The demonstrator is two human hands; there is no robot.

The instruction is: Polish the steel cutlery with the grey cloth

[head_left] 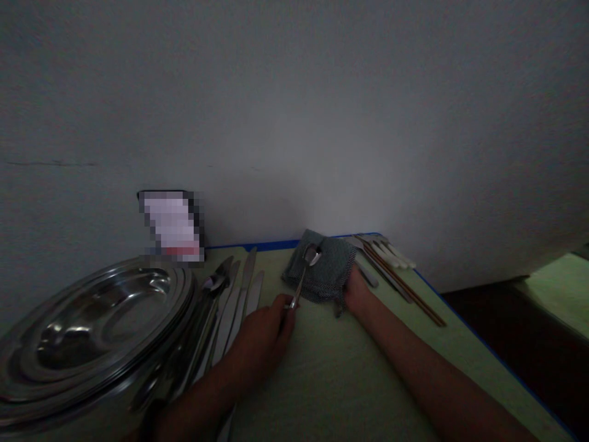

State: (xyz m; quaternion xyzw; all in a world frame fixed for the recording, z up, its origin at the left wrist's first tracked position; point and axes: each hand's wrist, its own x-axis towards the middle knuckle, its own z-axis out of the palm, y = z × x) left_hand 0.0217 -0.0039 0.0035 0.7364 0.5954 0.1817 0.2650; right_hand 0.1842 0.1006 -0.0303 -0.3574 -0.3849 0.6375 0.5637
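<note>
My left hand [269, 331] is closed around the handle of a metal spoon [301, 283], and its bowl points up and away from me. Behind the bowl spreads a grey-green cloth [329, 270] with a checked edge. My right hand [356, 291] holds this cloth from the right side; its fingers are hidden under the fabric. The spoon's bowl lies against the cloth or just in front of it. Left of my left hand, several table knives [242, 291] and metal spoons [216, 282] lie side by side on the table.
Stacked metal plates [184, 294] stand at the left, beside a phone [170, 224] leaning on the wall [294, 123]. At the right lie brown chopsticks [405, 288] and several white-handled utensils [391, 253]. The green tabletop [331, 368] has a blue edge.
</note>
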